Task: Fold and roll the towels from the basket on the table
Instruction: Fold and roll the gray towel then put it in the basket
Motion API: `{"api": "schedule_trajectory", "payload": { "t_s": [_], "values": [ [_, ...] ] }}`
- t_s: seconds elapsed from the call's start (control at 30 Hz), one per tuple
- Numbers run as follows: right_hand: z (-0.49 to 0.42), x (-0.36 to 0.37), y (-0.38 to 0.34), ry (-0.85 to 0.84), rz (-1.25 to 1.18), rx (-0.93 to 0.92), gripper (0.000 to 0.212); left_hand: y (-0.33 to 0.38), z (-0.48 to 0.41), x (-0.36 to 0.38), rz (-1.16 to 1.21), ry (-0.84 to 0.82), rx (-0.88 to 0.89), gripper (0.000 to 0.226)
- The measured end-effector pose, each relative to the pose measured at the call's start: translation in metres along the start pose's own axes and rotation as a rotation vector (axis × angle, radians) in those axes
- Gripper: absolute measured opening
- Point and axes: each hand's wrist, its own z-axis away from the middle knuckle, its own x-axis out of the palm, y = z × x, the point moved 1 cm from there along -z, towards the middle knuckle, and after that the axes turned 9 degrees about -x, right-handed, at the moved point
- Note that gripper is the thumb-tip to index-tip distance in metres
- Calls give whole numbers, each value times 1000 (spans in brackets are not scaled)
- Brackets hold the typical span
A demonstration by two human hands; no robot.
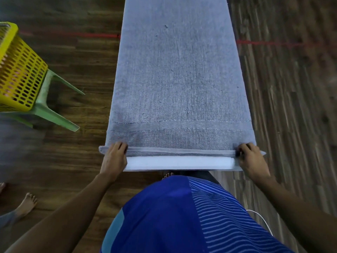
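Towel (178, 79), one, near hem in two pinching grips: left hand (114, 157), right hand (252, 159)

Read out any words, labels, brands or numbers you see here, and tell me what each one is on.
No text is readable anywhere.
The grey towel shows only stitch lines, the yellow basket only holes, the blue shirt only stripes.

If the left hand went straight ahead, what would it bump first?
Only more grey towel; the left hand grips its near edge, and nothing else seems to lie ahead.
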Motion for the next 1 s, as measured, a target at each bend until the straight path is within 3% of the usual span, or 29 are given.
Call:
{"api": "schedule_trajectory", "payload": {
  "t_s": [0.1, 0.17, 0.33, 0.43, 0.6, 0.67, 0.8, 0.93, 1.0],
  "values": [
    [10, 11, 8, -56, 85, -60, 32, -4, 14, 4, -25, -32, 10, 45],
    [11, 12, 10, -59, 57, -54, 36, -5, 17, 3, -29, -13, 7, 47],
    [3, 3, 1, 32, 15, -36, 21, 1, 5, -4, 2, 34, -17, 19],
    [-1, 1, 5, -10, 65, -58, 13, 1, 3, -11, -8, -3, -47, 20],
    [-13, -5, 1, -40, 107, 72, 13, -3, -13, -11, -96, -117, -128, 9],
    [-17, -6, -1, 6, 154, 101, 10, -4, -19, -9, -138, -65, -156, 2],
    [-14, -4, -2, 81, 34, 69, 19, 0, -16, -8, -177, 100, -71, 15],
    [-2, 8, -9, 25, 4, 33, 25, 3, -2, 4, 46, 46, -1, 23],
    [5, 15, -8, 24, 66, -2, 29, 0, 6, 7, 29, 19, -3, 33]
  ]
}}
